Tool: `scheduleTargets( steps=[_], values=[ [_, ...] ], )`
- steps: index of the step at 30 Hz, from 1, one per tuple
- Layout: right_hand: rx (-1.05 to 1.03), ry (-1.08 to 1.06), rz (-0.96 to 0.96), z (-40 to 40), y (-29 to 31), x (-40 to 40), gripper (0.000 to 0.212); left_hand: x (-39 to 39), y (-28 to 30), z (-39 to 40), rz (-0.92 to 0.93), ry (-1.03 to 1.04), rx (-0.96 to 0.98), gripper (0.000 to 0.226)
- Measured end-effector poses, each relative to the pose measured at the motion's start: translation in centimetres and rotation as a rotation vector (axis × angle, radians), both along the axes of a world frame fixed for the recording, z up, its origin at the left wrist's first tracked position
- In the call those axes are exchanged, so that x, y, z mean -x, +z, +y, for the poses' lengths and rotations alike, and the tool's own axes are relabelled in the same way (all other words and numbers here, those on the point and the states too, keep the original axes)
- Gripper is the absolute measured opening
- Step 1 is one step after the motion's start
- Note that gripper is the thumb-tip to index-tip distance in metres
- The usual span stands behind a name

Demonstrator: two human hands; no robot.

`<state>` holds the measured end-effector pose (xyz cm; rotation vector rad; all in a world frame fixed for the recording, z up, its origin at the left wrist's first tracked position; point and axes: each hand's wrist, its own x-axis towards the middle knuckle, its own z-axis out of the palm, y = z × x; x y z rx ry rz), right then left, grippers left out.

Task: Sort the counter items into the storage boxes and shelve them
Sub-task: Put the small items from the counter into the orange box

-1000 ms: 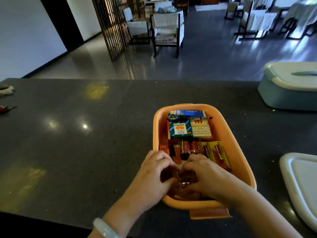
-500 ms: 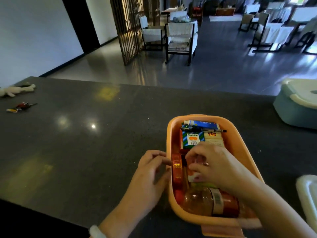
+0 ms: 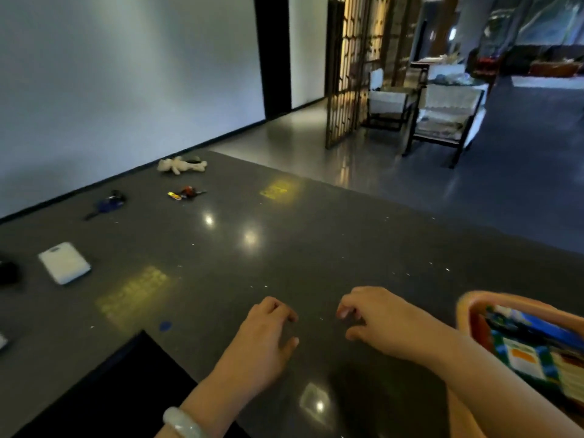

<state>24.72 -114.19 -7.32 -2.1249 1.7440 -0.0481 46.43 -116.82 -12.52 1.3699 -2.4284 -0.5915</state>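
Both hands hover over the dark counter [image 3: 284, 254] and hold nothing. My left hand [image 3: 264, 339] has loosely curled fingers, and so does my right hand [image 3: 382, 320], a little to its right. The orange storage box [image 3: 467, 306] sits at the right edge, partly cut off, with several small cartons packed inside. On the far left of the counter lie a white plush toy [image 3: 181, 165], a small red and yellow item [image 3: 186, 193], a blue keyring item [image 3: 107, 205] and a white flat rectangular pad [image 3: 64, 262].
A black object [image 3: 8, 273] lies at the left edge and a small blue disc [image 3: 165, 326] near the counter's front cut-out. Beyond the counter are a grey floor, a lattice screen [image 3: 347, 74] and chairs [image 3: 442, 118].
Both hands have left the orange box and moved left over the bare counter. The view has swung left, so the box now sits at the right edge and the left-hand items have come into view.
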Motion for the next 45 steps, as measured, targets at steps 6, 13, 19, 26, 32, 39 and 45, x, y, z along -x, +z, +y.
scheduleTargets(
  steps=[6,13,19,26,32,39,45],
  values=[
    [-0.066,0.081,0.032,-9.2,-0.8,-9.2,0.033,-9.2,0.4,-6.9,-0.202,0.136,0.054,0.034],
    [-0.078,0.121,-0.012,-19.5,-3.2,-20.1,0.038,-21.0,-0.5,-15.3,-0.301,0.301,0.017,0.036],
    [-0.077,0.092,-0.069,-26.8,-6.5,-26.4,0.048,-27.3,-2.3,-22.6,-0.334,0.36,-0.048,0.043],
    [-0.135,0.033,-0.122,-34.2,-9.8,-29.6,0.064,-30.3,-6.7,-32.3,-0.336,0.428,-0.168,0.065],
    [-0.107,0.044,-0.15,-43.6,-11.4,-31.3,0.069,-31.0,-9.3,-40.9,-0.406,0.455,-0.245,0.079],
    [0.016,-0.005,-0.162,-56.5,-11.4,-33.5,0.074,-30.9,-11.0,-47.1,-0.46,0.488,-0.253,0.088],
    [0.047,-0.007,-0.036,-64.9,-12.9,-36.6,0.078,-31.2,-11.0,-47.4,-0.468,0.453,-0.289,0.088]
  ],
)
